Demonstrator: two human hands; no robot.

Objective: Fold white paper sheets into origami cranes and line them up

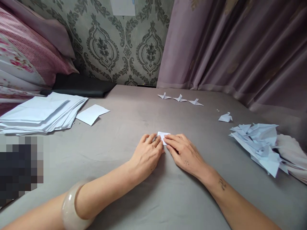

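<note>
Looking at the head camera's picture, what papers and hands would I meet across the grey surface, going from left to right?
Stack of white paper, loose sheet, left hand, small white paper under the fingers, right hand, lone paper bird, pile of folded papers.

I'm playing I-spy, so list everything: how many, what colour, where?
Folded paper: 1, white, centre
Paper cranes: 3, white, back
Origami figure: 1, white, right
Origami pile: 1, white, far right
Paper stack: 1, white, left
Creased sheet: 1, white, beside stack
Folded material: 1, black, behind stack
Floral fabric: 1, pink and white, left
Cloth: 1, pale, right edge
Curtain: 1, purple, back right
Wallpaper: 1, grey-green, back
Wall sheet: 1, white, top
Surface: 1, grey, underneath
Bangle: 1, cream, left forearm
Left hand: 1, bare, centre
Right hand: 1, bare, centre
</note>
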